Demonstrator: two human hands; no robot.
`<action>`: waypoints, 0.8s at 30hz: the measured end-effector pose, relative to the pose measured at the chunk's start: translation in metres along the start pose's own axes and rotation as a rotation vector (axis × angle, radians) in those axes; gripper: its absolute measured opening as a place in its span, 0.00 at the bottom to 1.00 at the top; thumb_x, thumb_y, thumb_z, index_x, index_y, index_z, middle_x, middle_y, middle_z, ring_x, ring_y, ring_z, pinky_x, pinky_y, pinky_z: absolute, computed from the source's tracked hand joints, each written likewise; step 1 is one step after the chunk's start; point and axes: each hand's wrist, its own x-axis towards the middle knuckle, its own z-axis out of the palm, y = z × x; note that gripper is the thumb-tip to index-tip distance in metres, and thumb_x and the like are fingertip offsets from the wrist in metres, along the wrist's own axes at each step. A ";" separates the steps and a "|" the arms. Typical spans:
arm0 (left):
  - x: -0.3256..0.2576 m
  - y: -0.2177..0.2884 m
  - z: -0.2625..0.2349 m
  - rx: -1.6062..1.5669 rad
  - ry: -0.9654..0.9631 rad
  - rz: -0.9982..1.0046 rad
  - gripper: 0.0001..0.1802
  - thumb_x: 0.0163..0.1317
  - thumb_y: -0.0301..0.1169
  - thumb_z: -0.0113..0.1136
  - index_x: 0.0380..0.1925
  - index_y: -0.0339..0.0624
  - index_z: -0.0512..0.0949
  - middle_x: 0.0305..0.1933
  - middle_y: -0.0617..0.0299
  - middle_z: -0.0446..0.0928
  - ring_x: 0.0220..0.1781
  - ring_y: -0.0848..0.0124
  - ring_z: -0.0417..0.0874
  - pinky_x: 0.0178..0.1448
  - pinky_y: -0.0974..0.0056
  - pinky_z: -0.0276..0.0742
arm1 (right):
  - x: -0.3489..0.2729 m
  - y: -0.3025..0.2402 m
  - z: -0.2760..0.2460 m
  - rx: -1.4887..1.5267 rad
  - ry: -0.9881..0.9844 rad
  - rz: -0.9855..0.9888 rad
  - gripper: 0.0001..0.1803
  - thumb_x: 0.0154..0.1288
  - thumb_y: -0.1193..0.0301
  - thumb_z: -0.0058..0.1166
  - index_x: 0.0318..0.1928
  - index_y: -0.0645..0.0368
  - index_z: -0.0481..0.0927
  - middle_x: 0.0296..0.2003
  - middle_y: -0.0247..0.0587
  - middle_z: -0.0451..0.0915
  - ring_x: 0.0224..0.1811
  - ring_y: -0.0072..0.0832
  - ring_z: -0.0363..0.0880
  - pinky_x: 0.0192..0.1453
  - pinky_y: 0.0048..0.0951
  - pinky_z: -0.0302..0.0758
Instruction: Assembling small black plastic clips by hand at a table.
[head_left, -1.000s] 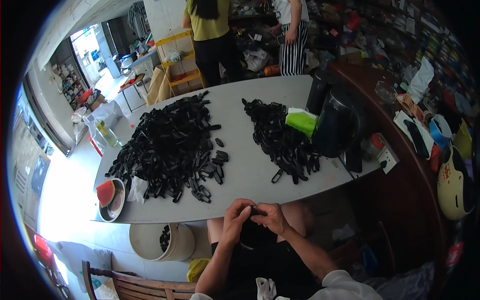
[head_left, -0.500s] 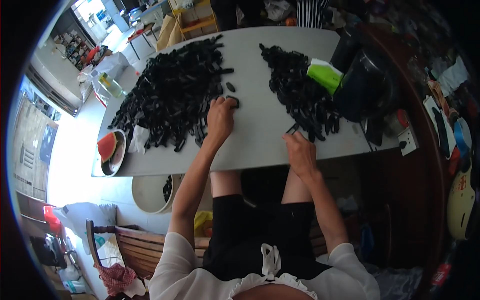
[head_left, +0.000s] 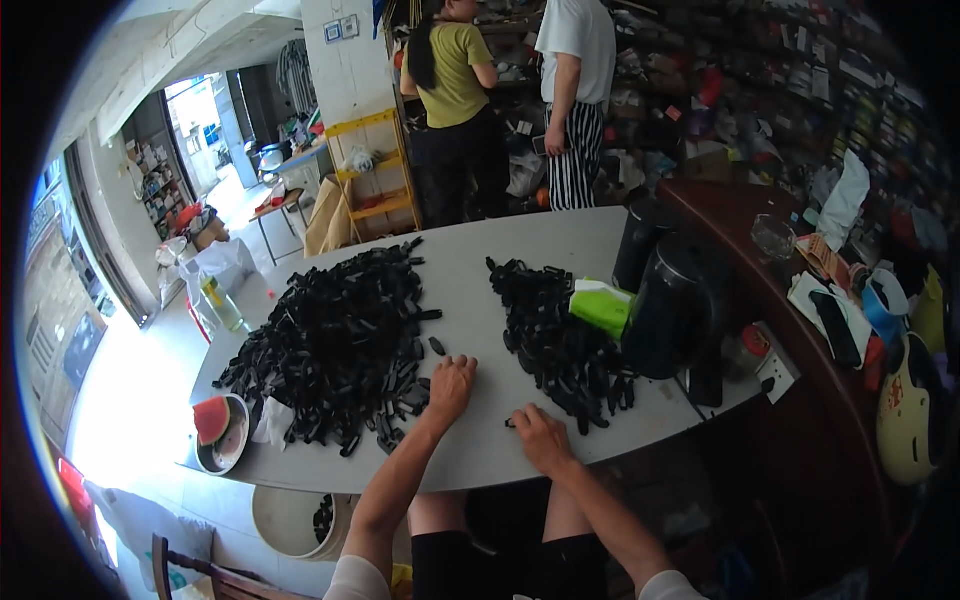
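On the pale table lie two heaps of small black plastic pieces, a broad left heap (head_left: 345, 345) and a narrower right heap (head_left: 555, 350). My left hand (head_left: 453, 388) is at the inner edge of the left heap, fingers bent down and drawn together; whatever they hold is hidden. Just beyond its fingertips lies a single loose black piece (head_left: 437, 346). To the left of the right heap's near end, my right hand (head_left: 540, 438) pinches a small black plastic piece (head_left: 510, 423) between thumb and fingers, close to the tabletop.
A green-and-white packet (head_left: 601, 307) leans by the right heap, beside a dark kettle (head_left: 672, 310). At the left corner sits a metal bowl (head_left: 237, 440) with a watermelon slice (head_left: 211, 420). Below the table edge stands a bucket (head_left: 285, 520). Two people stand beyond the table.
The view has tilted up, bringing the two people into sight. My right hand has shifted left from the right heap. A black piece seen at my left fingertips no longer shows.
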 end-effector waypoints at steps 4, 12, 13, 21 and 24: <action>-0.001 0.007 0.005 -0.053 0.064 0.028 0.07 0.53 0.25 0.48 0.33 0.38 0.70 0.36 0.54 0.72 0.38 0.54 0.72 0.43 0.55 0.68 | 0.003 0.003 0.001 0.060 0.083 -0.030 0.06 0.53 0.82 0.46 0.34 0.63 0.71 0.30 0.43 0.70 0.31 0.37 0.77 0.29 0.34 0.77; -0.010 0.009 -0.002 -0.272 0.247 -0.031 0.14 0.53 0.20 0.52 0.42 0.35 0.68 0.44 0.48 0.66 0.38 0.54 0.72 0.42 0.57 0.68 | 0.001 0.003 0.004 0.094 0.081 -0.031 0.07 0.55 0.79 0.48 0.37 0.63 0.71 0.30 0.43 0.70 0.31 0.39 0.77 0.29 0.35 0.76; -0.014 0.014 -0.008 -0.273 0.251 -0.033 0.14 0.53 0.20 0.52 0.42 0.35 0.68 0.44 0.48 0.66 0.38 0.54 0.72 0.42 0.57 0.68 | 0.000 0.002 0.003 0.116 0.105 -0.019 0.08 0.55 0.79 0.49 0.37 0.63 0.71 0.31 0.44 0.71 0.31 0.39 0.77 0.29 0.35 0.75; -0.080 0.072 -0.017 -0.963 0.230 -0.360 0.09 0.57 0.21 0.52 0.39 0.35 0.69 0.33 0.50 0.76 0.35 0.60 0.79 0.41 0.62 0.73 | -0.005 0.002 -0.003 0.424 0.290 0.087 0.12 0.52 0.78 0.54 0.38 0.60 0.70 0.24 0.44 0.76 0.25 0.37 0.78 0.29 0.31 0.75; -0.086 0.085 -0.028 -1.330 0.201 -0.427 0.08 0.59 0.23 0.52 0.39 0.34 0.68 0.34 0.54 0.76 0.37 0.69 0.79 0.43 0.66 0.74 | -0.004 0.005 -0.004 0.438 0.261 0.113 0.11 0.51 0.78 0.54 0.37 0.61 0.69 0.25 0.44 0.76 0.26 0.37 0.79 0.29 0.32 0.75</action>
